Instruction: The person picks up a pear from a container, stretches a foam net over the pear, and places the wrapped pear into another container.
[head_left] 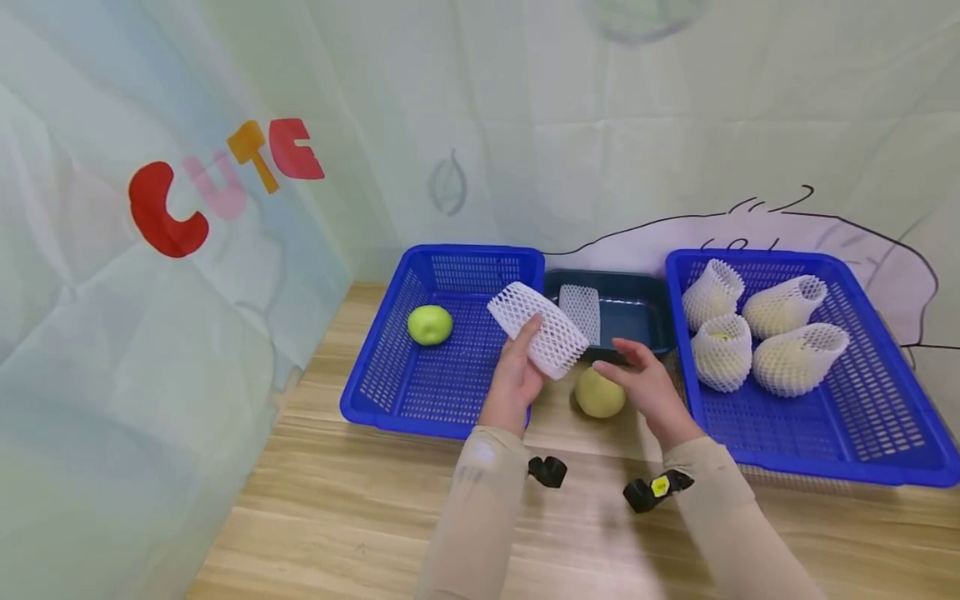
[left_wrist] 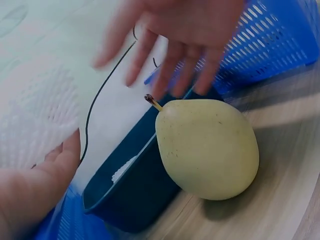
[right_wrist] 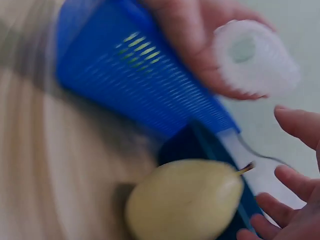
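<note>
My left hand [head_left: 517, 375] grips a white foam net sleeve [head_left: 537, 330], its thumb lying across the mesh. In the right wrist view the sleeve's round end [right_wrist: 252, 57] faces the camera and gapes. Fingers spread and holding nothing, my right hand [head_left: 645, 387] hovers just right of the sleeve. Below and between the hands a pale yellow pear [head_left: 600, 393] lies on the wooden table, in front of the dark green tray [head_left: 637, 333]. Its brown stem [left_wrist: 153, 102] points toward the tray in the left wrist view.
Another foam net sleeve [head_left: 580, 312] lies in the tray. The left blue basket [head_left: 435, 425] holds one green fruit [head_left: 430, 325]. In the right blue basket [head_left: 825, 467] sit several net-wrapped fruits [head_left: 798, 360]. A printed curtain [head_left: 525, 150] hangs behind.
</note>
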